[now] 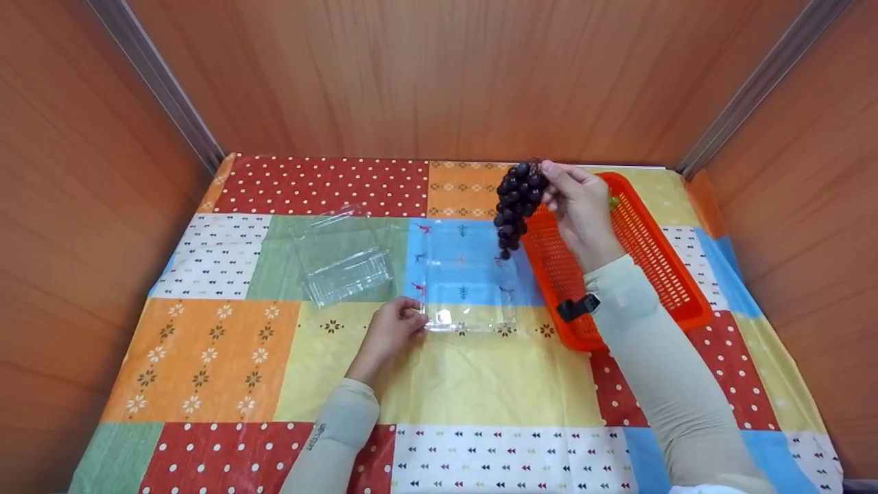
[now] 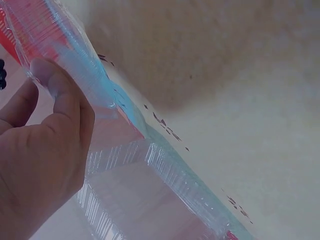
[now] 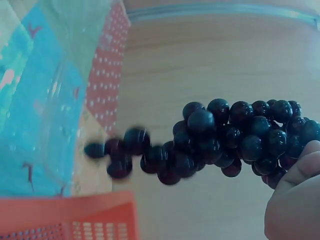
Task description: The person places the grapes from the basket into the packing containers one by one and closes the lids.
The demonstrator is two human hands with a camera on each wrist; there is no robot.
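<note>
A bunch of dark grapes (image 1: pixel 519 199) hangs from my right hand (image 1: pixel 583 213), which pinches it by the stem at the top. The bunch is over the left rim of the orange basket (image 1: pixel 699 314), and its lower tip dangles free. In the right wrist view the grapes (image 3: pixel 255 142) spread across the middle, blurred at the tip. My left hand (image 1: pixel 391 336) pinches the near left corner of a clear plastic container (image 1: pixel 473 317). The thumb and fingers on the container's thin edge (image 2: pixel 35 30) show in the left wrist view.
A second clear plastic container (image 1: pixel 350 278), with its lid raised behind it, stands left of the first. Something small and green (image 1: pixel 614 202) lies in the basket's far end. A patchwork cloth (image 1: pixel 219 363) covers the table, and wooden panels (image 1: pixel 439 82) enclose the back and sides.
</note>
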